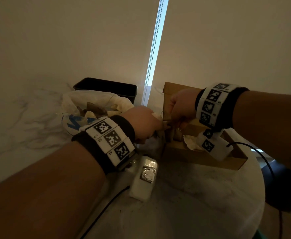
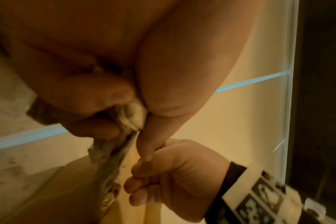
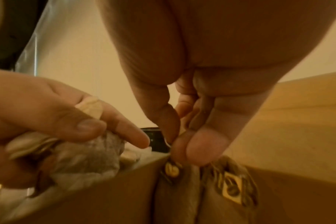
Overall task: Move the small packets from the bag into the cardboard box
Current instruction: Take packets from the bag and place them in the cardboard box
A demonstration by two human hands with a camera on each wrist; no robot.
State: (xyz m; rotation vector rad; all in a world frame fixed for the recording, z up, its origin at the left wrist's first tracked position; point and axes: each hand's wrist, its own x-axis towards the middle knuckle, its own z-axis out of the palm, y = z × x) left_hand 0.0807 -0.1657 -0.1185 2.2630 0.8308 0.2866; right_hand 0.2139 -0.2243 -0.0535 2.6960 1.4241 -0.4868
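Both hands [image 1: 142,120] [image 1: 181,107] pinching, fingers curled.

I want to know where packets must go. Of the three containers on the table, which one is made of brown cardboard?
The cardboard box under the right hand, on the right. The plastic bag is white and crumpled; the bin behind it is black.

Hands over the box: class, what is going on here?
A person is moving small packets from a plastic bag into a cardboard box. The left hand grips a bunch of packets at the box's edge. The right hand pinches packets hanging over the box.
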